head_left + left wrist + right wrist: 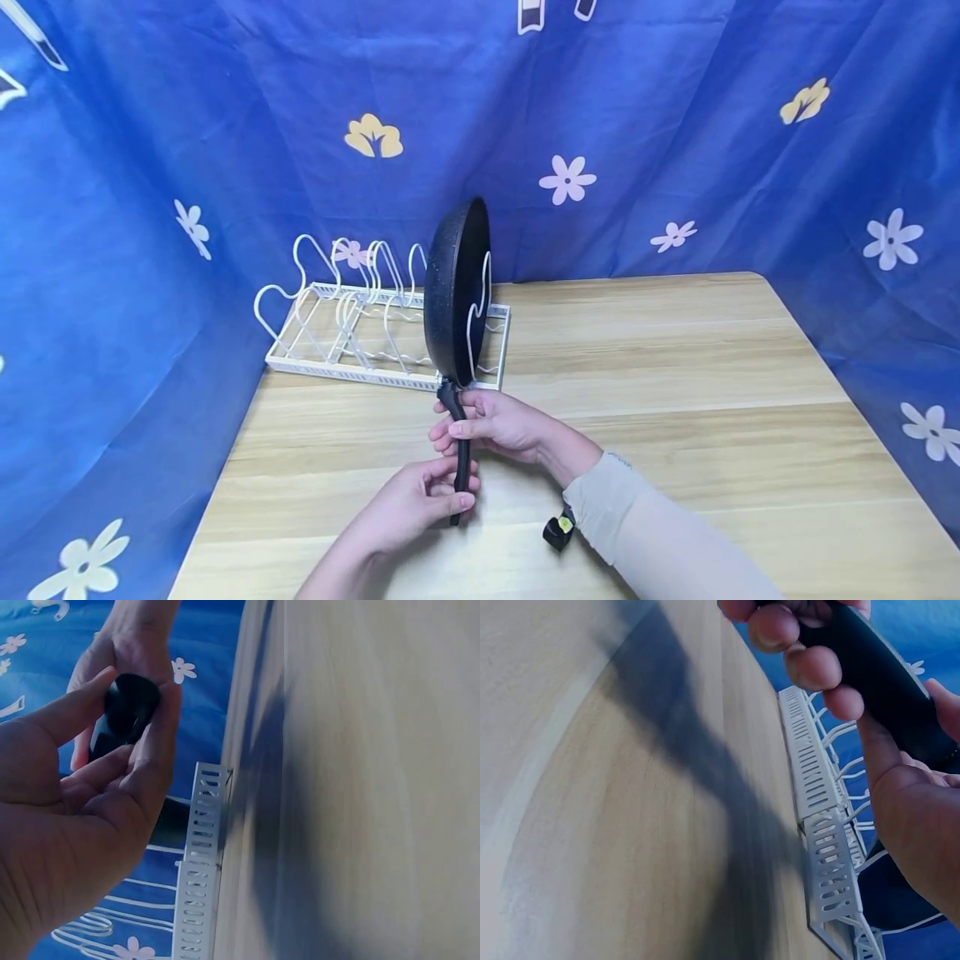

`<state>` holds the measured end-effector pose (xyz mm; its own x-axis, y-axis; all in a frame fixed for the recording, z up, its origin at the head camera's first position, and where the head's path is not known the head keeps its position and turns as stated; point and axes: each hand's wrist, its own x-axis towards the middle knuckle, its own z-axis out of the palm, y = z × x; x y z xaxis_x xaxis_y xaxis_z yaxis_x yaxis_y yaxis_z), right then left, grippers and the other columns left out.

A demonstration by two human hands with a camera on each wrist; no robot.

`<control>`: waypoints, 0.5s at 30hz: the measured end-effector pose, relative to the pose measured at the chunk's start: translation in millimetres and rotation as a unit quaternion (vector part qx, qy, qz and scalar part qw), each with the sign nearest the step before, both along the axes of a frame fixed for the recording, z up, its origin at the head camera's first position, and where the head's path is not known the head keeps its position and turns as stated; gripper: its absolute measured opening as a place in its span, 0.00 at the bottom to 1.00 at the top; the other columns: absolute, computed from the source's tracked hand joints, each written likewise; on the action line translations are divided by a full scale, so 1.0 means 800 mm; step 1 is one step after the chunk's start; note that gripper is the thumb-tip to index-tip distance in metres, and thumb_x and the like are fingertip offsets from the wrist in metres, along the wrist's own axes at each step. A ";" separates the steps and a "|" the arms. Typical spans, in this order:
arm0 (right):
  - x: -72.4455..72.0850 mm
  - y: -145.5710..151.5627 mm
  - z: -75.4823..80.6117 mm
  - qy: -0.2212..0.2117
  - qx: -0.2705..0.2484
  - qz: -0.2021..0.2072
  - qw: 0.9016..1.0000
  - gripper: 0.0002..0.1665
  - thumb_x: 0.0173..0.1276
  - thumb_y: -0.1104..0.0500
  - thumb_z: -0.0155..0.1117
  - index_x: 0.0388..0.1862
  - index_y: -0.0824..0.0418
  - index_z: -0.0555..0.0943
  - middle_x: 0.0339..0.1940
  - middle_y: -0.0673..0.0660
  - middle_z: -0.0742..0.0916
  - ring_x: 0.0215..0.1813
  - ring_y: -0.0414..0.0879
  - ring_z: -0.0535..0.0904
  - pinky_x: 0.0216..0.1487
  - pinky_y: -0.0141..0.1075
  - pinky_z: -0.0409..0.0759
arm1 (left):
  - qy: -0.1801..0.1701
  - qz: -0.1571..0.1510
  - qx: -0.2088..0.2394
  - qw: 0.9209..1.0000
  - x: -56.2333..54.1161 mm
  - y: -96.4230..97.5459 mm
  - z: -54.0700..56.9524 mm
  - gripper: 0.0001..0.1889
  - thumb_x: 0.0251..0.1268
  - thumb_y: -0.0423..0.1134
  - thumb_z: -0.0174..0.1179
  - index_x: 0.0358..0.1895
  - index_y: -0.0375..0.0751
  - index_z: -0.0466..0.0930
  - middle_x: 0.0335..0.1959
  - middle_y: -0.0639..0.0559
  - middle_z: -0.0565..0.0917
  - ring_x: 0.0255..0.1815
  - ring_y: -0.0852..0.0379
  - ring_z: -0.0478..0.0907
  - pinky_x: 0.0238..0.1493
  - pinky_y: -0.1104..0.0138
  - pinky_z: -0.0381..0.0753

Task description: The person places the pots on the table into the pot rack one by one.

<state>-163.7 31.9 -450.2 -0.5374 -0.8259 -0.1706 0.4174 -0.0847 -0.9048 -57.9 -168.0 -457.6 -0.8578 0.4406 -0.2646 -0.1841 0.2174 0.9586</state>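
Observation:
A black frying pan (pixel 448 292) stands on edge in the right end of a white wire rack (pixel 352 372), its handle reaching toward the person. The left hand (pixel 408 504) pinches the handle's end between thumb and fingers. Farther up, close to the pan body, the right hand (pixel 502 427) grips the same handle (pixel 877 690) from the right side. In the left wrist view, the handle's rounded end lies between the thumb and fingers of the left hand (pixel 90 780). A white wire divider (pixel 480 308) rises at the pan's right side.
Several other wire dividers (pixel 300 283) stand along the rack's left part. The rack sits at the back left of a wooden table (pixel 675 400). A small black wrist device (pixel 558 529) shows beside the right sleeve (pixel 645 517). Blue patterned cloth (pixel 637 150) hangs behind the table.

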 end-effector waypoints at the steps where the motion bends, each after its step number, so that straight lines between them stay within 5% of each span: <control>1: 0.000 0.000 -0.001 -0.002 0.000 -0.004 1.000 0.31 0.79 0.70 0.58 0.77 0.74 0.63 0.49 0.49 0.93 0.51 0.41 0.91 0.68 0.41 0.88 | 0.004 -0.003 -0.010 1.000 -0.002 0.000 0.000 0.28 0.74 0.36 0.70 0.69 0.20 0.76 0.58 0.26 0.87 0.50 0.66 0.90 0.50 0.74 0.89; 7: 0.002 -0.001 -0.013 0.003 0.012 -0.035 0.999 0.34 0.80 0.71 0.58 0.79 0.76 0.60 0.56 0.66 0.91 0.52 0.40 0.90 0.65 0.40 0.89 | 0.072 -0.012 -0.126 0.989 -0.010 0.005 -0.002 0.28 0.68 0.39 0.76 0.66 0.27 0.82 0.42 0.42 0.94 0.42 0.62 0.90 0.42 0.73 0.88; 11: 0.003 -0.003 -0.025 0.033 0.033 -0.064 0.997 0.32 0.80 0.71 0.59 0.78 0.76 0.62 0.63 0.79 0.85 0.51 0.39 0.90 0.67 0.42 0.88 | 0.134 -0.011 -0.228 0.964 -0.015 0.015 -0.001 0.19 0.62 0.41 0.79 0.53 0.38 0.88 0.30 0.57 0.89 0.31 0.66 0.83 0.33 0.73 0.80; 15: 0.003 -0.006 -0.033 0.056 0.055 -0.085 0.993 0.31 0.80 0.71 0.60 0.77 0.76 0.65 0.65 0.80 0.84 0.53 0.40 0.90 0.68 0.41 0.88 | 0.181 -0.012 -0.296 0.938 -0.019 0.024 -0.001 0.13 0.59 0.40 0.80 0.41 0.44 0.85 0.24 0.62 0.82 0.26 0.68 0.75 0.29 0.71 0.74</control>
